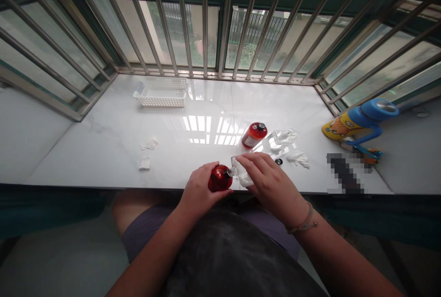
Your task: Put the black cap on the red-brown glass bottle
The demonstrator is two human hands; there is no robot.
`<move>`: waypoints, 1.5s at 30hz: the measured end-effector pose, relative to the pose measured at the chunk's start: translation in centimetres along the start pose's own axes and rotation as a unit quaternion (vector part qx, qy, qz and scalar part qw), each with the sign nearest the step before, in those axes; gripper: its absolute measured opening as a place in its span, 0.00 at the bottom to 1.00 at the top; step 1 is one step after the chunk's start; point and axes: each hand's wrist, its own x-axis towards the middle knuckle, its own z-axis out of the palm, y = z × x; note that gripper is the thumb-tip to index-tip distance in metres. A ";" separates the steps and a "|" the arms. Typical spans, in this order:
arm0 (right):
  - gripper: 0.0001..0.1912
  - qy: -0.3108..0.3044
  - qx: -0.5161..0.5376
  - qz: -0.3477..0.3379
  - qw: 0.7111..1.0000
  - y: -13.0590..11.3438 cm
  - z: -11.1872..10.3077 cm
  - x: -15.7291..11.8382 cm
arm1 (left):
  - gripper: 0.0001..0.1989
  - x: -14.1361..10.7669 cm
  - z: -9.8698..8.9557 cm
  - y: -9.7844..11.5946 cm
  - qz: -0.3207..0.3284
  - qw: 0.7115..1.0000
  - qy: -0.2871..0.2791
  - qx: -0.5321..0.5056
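At the near edge of the glossy white marble sill [103, 136], the left hand [198, 191] wraps its fingers around a small round red glass bottle [219, 178], tipped so its long axis runs nearly level, the uncapped threaded neck pointing rightward. The right hand [272, 183] grips a small clear plastic bottle [241, 174] under curled fingers, its mouth turned left; the two openings meet neck to neck between the hands, touching or all but touching, though whether liquid passes cannot be told. Both bottles sit just above the sill's front edge, close to the person's lap, each hand equally near the joint. Just beyond the right hand lies a second red bottle with a black cap [254, 134], on its side, with crumpled clear plastic wrapping [284, 137] beside it, a small black cap [278, 161] and a scrap of white tissue [299, 158]. Farther left lie two more white scraps [146, 154], and a white slotted plastic basket [161, 92] stands by the steel window bars [205, 26]. A blue and yellow cartoon toy [358, 125] rests at the far right.
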 end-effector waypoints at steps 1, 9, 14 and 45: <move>0.37 -0.001 -0.001 -0.001 1.000 0.0 0.0 0.0 | 0.43 0.0 0.0 0.0 0.000 1.000 0.000 -0.001; 0.35 -0.002 -0.010 -0.006 1.000 0.0 -0.2 0.1 | 0.42 0.0 -0.1 0.1 -0.003 1.000 0.000 -0.007; 0.35 -0.003 -0.012 -0.009 1.000 -0.1 -0.3 0.1 | 0.43 0.0 -0.1 0.0 -0.005 1.000 -0.002 -0.011; 0.32 0.008 -0.038 -0.027 0.999 -0.4 -0.6 0.1 | 0.42 -0.1 0.1 0.1 -0.016 1.000 -0.009 -0.021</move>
